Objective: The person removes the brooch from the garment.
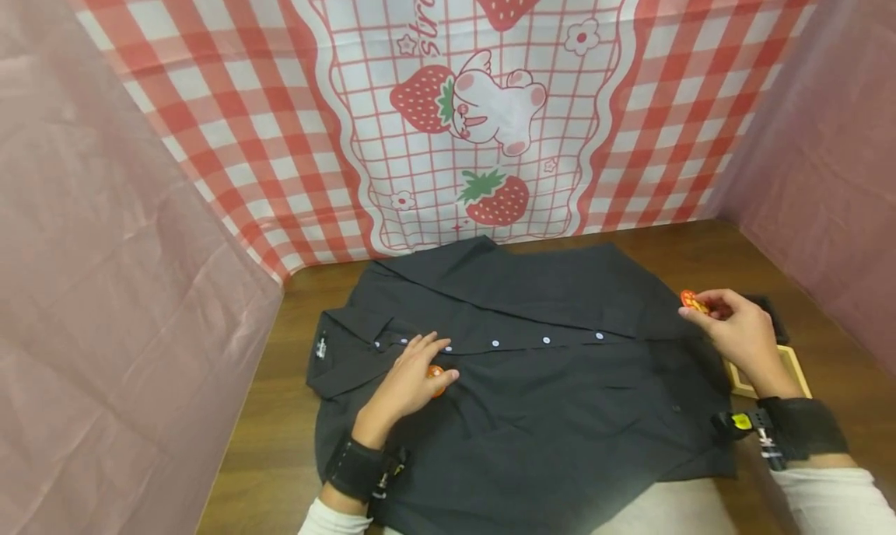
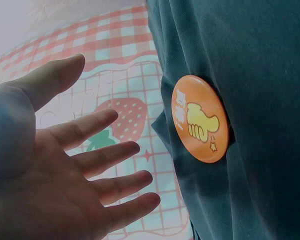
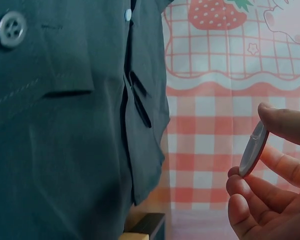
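A dark button-up shirt (image 1: pixel 546 418) lies spread out with its collar to the left. An orange round pin badge (image 2: pixel 201 119) with a yellow thumbs-up sits on the chest of the shirt. Over it is my left hand (image 1: pixel 413 375), fingers spread and straight, holding nothing; the left wrist view shows them apart from the badge. At the shirt's right edge, my right hand (image 1: pixel 745 337) pinches a second badge (image 1: pixel 693 302), orange-red and yellow on its face. Its pale back (image 3: pixel 252 150) shows in the right wrist view, between thumb and fingertips.
A light yellow-rimmed tray (image 1: pixel 796 368) sits under my right wrist, with a black box (image 1: pixel 768 316) just behind it. A red checked cloth (image 1: pixel 266 131) with strawberries hangs at the back. Pink fabric walls (image 1: pixel 126 286) enclose both sides of the wooden table (image 1: pixel 255 442).
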The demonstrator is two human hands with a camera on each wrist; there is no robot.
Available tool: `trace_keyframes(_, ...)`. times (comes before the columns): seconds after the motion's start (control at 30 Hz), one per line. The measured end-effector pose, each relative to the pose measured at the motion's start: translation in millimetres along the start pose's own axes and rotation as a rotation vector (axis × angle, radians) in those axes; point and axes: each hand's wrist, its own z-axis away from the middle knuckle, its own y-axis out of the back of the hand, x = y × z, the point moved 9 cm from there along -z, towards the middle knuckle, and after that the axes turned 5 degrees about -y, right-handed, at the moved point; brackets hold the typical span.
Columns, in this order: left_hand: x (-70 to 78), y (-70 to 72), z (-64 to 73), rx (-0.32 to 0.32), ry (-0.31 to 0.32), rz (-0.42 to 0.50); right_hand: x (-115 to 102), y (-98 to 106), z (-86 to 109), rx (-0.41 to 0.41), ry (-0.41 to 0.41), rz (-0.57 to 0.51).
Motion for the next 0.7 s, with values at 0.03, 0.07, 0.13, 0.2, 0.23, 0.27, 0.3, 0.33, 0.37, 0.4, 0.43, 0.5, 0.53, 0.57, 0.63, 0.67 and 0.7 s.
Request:
trace_keyframes(0.03,0.9,-0.5,-0.3,0.001,-0.005,-0.003,1.1,1.0,-0.3,0.002,-0.001,0.003)
trace_keyframes(0.07,1.8,-1.1,-0.6,0.0,-0.009,-0.004,2.3,1.9,-0.7,0.002,-0.003,0.009)
trace_keyframes(0.13,3.5,-2.3,-1.2,-0.001,-0.015,-0.009,4.9,3.7,-0.8,0.004,-0.004,0.02)
trace_keyframes(0.2,5.3,-4.0,-1.8,-0.005,-0.02,-0.007,7.9,5.4,-0.7,0.005,0.003,0.03)
trace_keyframes(0.23,5.5,-4.4,-1.7,-0.008,-0.021,-0.006,8.5,5.6,-1.5,0.004,0.011,0.037)
trace_keyframes(0.27,5.7,-5.0,-1.8,-0.011,-0.022,-0.004,8.7,5.6,-2.2,-0.002,0.02,0.043)
trace_keyframes(0.3,5.9,-5.6,-1.7,-0.014,-0.023,-0.003,8.6,6.0,-2.8,-0.006,0.031,0.048)
trace_keyframes(0.33,6.0,-5.9,-1.7,-0.017,-0.024,-0.002,8.4,6.3,-3.5,-0.013,0.042,0.055)
trace_keyframes(0.37,6.2,-6.1,-1.5,-0.018,-0.026,-0.001,8.1,6.7,-4.3,-0.021,0.05,0.058)
trace_keyframes(0.4,6.2,-6.3,-1.4,-0.019,-0.026,-0.001,7.7,7.4,-5.1,-0.026,0.055,0.063)
trace_keyframes(0.43,6.5,-6.1,-1.2,-0.019,-0.027,-0.002,7.1,8.3,-5.7,-0.029,0.061,0.066)
trace_keyframes(0.5,6.9,-5.4,-0.4,-0.016,-0.027,-0.001,6.5,10.0,-7.0,-0.029,0.066,0.072)
trace_keyframes(0.53,7.3,-4.9,-0.1,-0.013,-0.028,0.0,6.7,10.8,-7.4,-0.026,0.066,0.075)
trace_keyframes(0.57,7.5,-4.6,0.2,-0.011,-0.028,-0.001,7.1,11.5,-7.8,-0.024,0.065,0.074)
trace_keyframes(0.63,7.7,-4.3,0.7,-0.007,-0.027,-0.001,9.0,12.5,-8.5,-0.021,0.059,0.076)
trace_keyframes(0.67,7.8,-4.4,1.0,-0.006,-0.027,0.0,10.4,12.8,-9.0,-0.021,0.054,0.076)
trace_keyframes(0.7,7.8,-4.4,1.2,-0.004,-0.025,-0.002,11.6,13.5,-9.6,-0.021,0.049,0.075)
